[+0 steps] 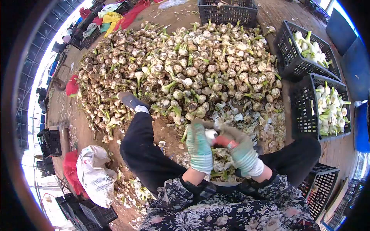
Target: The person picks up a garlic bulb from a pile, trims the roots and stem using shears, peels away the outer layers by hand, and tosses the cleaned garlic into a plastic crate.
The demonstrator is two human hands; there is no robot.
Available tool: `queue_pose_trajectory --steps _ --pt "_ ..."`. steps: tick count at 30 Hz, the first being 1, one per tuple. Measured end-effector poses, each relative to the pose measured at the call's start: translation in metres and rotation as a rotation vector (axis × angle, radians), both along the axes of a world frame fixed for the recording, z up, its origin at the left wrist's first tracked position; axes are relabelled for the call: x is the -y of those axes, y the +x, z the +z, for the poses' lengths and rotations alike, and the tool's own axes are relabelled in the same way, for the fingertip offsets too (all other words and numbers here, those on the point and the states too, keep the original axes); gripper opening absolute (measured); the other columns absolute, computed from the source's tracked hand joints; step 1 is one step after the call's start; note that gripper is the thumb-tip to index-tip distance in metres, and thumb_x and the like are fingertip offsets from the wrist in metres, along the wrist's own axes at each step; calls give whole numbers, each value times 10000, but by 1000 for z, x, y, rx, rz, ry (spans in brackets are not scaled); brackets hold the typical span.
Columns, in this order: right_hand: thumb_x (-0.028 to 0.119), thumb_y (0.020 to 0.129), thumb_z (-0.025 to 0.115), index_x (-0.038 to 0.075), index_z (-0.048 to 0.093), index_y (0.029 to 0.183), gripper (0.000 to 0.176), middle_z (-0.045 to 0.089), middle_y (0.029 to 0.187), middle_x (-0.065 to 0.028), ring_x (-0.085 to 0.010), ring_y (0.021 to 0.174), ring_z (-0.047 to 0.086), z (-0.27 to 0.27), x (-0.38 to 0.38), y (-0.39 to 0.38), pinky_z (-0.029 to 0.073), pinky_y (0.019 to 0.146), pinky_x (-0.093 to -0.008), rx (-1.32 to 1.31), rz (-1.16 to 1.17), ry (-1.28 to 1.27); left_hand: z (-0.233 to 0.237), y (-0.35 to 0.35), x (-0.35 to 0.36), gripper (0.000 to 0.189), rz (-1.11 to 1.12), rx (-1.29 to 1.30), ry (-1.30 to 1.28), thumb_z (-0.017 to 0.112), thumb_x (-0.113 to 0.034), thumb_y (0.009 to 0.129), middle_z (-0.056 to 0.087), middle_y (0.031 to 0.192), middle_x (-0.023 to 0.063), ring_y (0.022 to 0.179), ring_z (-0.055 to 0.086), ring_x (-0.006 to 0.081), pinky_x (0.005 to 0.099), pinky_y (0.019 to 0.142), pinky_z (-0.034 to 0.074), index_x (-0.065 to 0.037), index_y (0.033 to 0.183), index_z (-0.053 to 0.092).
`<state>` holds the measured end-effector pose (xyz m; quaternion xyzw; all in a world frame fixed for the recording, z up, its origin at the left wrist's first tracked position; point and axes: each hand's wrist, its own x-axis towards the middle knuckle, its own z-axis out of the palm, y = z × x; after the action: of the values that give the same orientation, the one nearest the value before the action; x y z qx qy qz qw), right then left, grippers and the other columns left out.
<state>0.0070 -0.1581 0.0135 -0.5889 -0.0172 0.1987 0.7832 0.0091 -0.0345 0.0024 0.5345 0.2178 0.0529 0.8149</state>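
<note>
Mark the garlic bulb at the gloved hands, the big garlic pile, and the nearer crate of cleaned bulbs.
garlic bulb [211, 134]: head view, white skin on its visible top.
garlic pile [192, 65]: head view, middle of the heap.
nearer crate [301, 111]: head view, its black left wall.

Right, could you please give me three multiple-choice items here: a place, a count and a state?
1. Where do the black plastic crates of cleaned white garlic stand? A. at the person's right B. on the lap C. atop the pile
2. How many such crates hold bulbs? A. five B. two C. none
3. The gloved left hand and right hand are: A. flat on the ground B. lifting a crate C. together on a white garlic bulb
1 A, they line the right edge; 2 B, two filled ones show; 3 C, both hands meet at the bulb.
</note>
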Motion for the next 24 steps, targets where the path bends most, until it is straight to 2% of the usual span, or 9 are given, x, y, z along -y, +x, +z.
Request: queue_pose_trajectory --steps 5,7,8,9,10,12,16,21,24 --pt "340 879 502 71 456 1227 443 536 1126 -18 -75 914 510 -21 -18 -2 449 723 -213 -398 -252 353 -6 -1 19 252 156 137 273 442 -273 910 507 866 52 723 508 116 260 652 423 -35 861 508" --pt "274 878 509 95 477 1213 381 564 1100 -37 -102 892 531 -31 -38 -1 456 694 -245 274 -437 -93 -20 -6 21 264 105 463 780 430 -269 916 477 963 77 792 495 128 274 705 407 -21 855 500" --pt "206 860 530 75 483 1206 373 593 1048 -51 -115 861 546 -37 -32 6 458 708 -268 376 -347 -683 -16 -4 20 267 105 474 796 443 -278 911 493 921 68 763 498 123 268 685 409 -27 845 505" --pt "206 860 530 75 483 1206 373 593 1048 -51 -115 861 546 -41 -32 9 458 708 -268 375 -350 -688 -11 -3 21 271 109 482 813 457 -288 906 509 879 59 733 500 118 262 665 412 -32 835 511" --pt "180 861 513 65 507 1155 316 602 977 -59 -142 804 552 -47 -33 15 457 686 -290 -105 -386 -170 -6 -2 23 271 110 480 810 457 -288 906 509 879 59 733 500 118 262 665 412 -32 835 511" --pt "159 810 588 72 545 1147 351 604 1014 -40 -142 824 559 -59 -42 32 441 729 -263 -639 -215 557 5 1 25 291 106 135 133 479 -323 894 530 743 30 645 501 109 248 596 414 -52 799 526" --pt "496 739 627 112 527 1155 575 584 1035 -43 -115 844 547 -49 -2 27 429 688 -239 -709 -252 209 2 8 11 310 37 -146 -306 508 -404 859 548 680 13 598 549 139 290 522 472 -106 778 529" --pt "252 794 635 19 495 1157 453 574 1077 -94 -191 931 550 -35 25 18 432 800 -287 -189 -244 56 -19 14 -5 313 -11 -296 -722 508 -411 852 593 712 39 619 587 189 353 559 514 -103 822 548" --pt "7 659 615 85 563 1059 411 592 963 -117 -275 862 573 -8 5 16 445 783 -321 705 -58 -428 1 13 3 324 -65 -432 -667 454 -374 886 583 724 74 592 569 197 333 513 511 -66 847 546"
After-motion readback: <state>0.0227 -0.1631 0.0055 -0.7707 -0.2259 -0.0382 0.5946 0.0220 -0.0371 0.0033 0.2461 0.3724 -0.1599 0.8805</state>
